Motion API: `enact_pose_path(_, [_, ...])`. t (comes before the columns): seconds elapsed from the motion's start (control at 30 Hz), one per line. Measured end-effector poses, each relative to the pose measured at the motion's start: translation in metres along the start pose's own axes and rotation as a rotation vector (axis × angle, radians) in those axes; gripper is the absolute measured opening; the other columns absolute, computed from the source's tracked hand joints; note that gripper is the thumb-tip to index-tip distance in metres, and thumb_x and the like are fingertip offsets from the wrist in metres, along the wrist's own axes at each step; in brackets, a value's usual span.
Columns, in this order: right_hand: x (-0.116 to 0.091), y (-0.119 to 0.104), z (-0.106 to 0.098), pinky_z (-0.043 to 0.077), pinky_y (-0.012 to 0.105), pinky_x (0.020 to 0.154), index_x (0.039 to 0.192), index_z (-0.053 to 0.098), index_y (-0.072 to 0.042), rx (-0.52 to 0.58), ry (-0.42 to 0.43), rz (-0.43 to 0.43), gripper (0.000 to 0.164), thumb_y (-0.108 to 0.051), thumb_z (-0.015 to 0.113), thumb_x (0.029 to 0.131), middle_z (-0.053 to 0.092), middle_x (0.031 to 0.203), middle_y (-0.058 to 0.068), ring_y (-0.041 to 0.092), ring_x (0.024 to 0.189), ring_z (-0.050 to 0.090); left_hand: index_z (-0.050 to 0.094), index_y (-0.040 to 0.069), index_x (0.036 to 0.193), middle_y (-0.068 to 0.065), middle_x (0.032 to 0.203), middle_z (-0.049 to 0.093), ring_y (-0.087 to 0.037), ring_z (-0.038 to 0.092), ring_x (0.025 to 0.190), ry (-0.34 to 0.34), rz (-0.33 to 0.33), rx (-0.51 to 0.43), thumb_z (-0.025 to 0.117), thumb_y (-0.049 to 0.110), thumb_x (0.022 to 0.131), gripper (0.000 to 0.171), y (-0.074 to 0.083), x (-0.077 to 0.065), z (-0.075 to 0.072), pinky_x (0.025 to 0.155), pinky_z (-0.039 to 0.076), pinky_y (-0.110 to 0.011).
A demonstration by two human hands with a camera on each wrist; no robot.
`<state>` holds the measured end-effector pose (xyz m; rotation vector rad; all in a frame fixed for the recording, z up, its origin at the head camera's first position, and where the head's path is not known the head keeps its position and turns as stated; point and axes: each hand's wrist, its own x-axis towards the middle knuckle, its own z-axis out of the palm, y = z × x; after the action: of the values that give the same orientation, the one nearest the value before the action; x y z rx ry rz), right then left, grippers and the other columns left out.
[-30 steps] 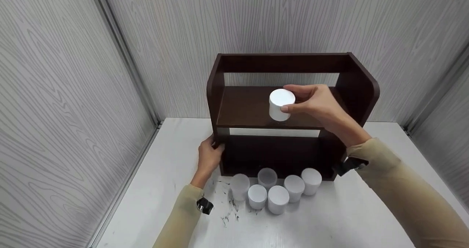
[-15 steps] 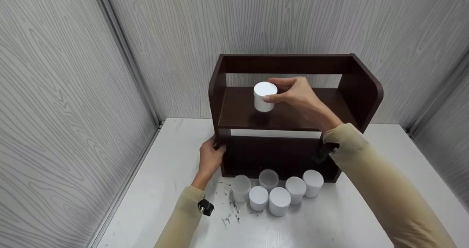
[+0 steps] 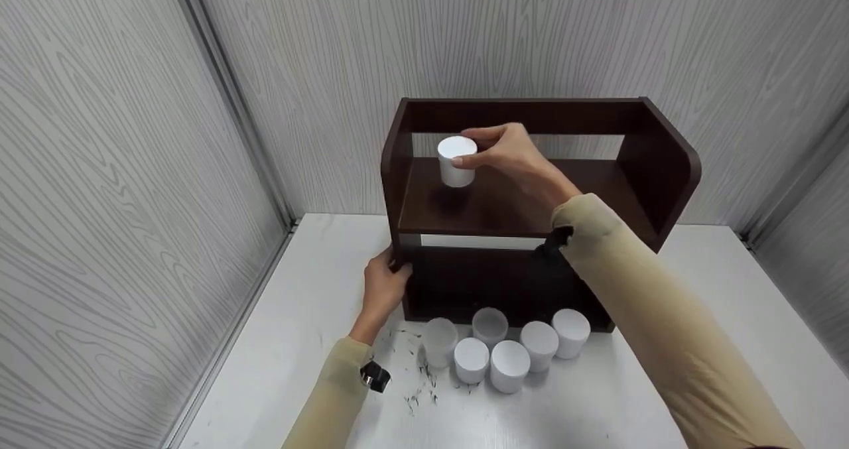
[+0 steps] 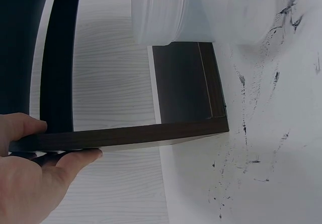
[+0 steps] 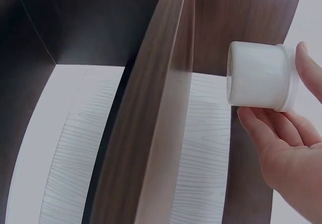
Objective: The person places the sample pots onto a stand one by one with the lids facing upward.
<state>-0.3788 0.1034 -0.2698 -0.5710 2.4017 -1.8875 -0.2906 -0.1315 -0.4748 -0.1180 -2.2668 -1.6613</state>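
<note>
My right hand (image 3: 514, 157) pinches a white lidded jar (image 3: 456, 169) between thumb and fingers. It is upright above the left part of the upper shelf of a dark brown wooden rack (image 3: 504, 213). In the right wrist view the jar (image 5: 256, 75) shows a translucent body, with the thumb by its lid and a gap between its base and the shelf board (image 5: 156, 118). My left hand (image 3: 385, 286) grips the rack's left side panel; in the left wrist view its thumb and fingers (image 4: 75, 163) lie on either side of the panel edge (image 4: 126, 136).
Several similar white jars (image 3: 510, 367) stand in a cluster on the white table (image 3: 298, 343), before the rack's lower shelf. Two of them, such as the leftmost jar (image 3: 440, 343), look more translucent on top. Dark scuff marks dot the table. Grey wood-grain walls (image 3: 331, 71) surround it.
My right hand has carried the jar leftward and a little farther back over the upper shelf. The left hand keeps its grip on the side panel. The jars on the table stay put.
</note>
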Motion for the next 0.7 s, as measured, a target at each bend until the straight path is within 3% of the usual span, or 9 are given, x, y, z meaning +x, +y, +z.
enact_pose_path(0.27, [0.02, 0.004, 0.013, 0.053, 0.032, 0.1, 0.136, 0.068, 0.003, 0.001, -0.043, 0.019, 0.062, -0.007, 0.094, 0.08, 0.071, 0.13, 0.017, 0.021, 0.118, 0.068, 0.051, -0.008, 0.15, -0.025, 0.142, 0.062, -0.036, 0.06, 0.131, 0.003, -0.019, -0.006, 0.062, 0.0, 0.099, 0.053, 0.001, -0.002, -0.002, 0.105, 0.052, -0.044])
enact_pose_path(0.53, [0.037, 0.007, 0.021, 0.055, 0.031, 0.096, 0.138, 0.068, 0.0, -0.038, -0.078, 0.052, 0.065, -0.013, 0.094, 0.08, 0.071, 0.13, 0.015, 0.02, 0.11, 0.068, 0.051, -0.011, 0.148, -0.026, 0.139, 0.063, -0.039, 0.061, 0.129, -0.001, -0.003, -0.019, 0.06, -0.001, 0.098, 0.052, 0.004, -0.003, -0.001, 0.103, 0.054, -0.045])
enact_pose_path(0.7, [0.044, 0.012, 0.022, 0.056, 0.033, 0.096, 0.139, 0.067, 0.001, 0.012, -0.103, 0.101, 0.065, -0.009, 0.093, 0.081, 0.069, 0.132, 0.017, 0.018, 0.106, 0.068, 0.053, -0.011, 0.147, -0.026, 0.137, 0.064, -0.039, 0.061, 0.129, 0.01, -0.012, -0.014, 0.061, -0.002, 0.097, 0.051, 0.005, -0.004, 0.001, 0.105, 0.052, -0.046])
